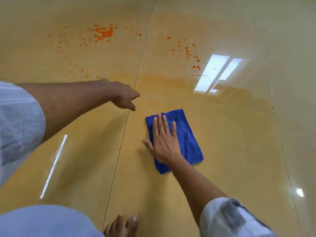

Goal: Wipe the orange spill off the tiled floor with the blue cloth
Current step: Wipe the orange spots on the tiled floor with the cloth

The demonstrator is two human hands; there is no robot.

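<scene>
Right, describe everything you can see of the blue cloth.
The blue cloth is a folded, roughly rectangular pad of slightly wrinkled fabric, lying flat on the glossy tiled floor nearer than the orange spill. The right hand presses on it with straight fingers, thumb on the floor.

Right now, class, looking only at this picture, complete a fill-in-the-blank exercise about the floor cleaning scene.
1. The right hand presses flat on a folded cloth coloured ____.
2. The splattered spill on the glossy tiled floor is coloured ____.
3. The left hand holds ____.
4. The cloth lies ____ the person than the spill.

Missing words: blue; orange; nothing; nearer to
</scene>
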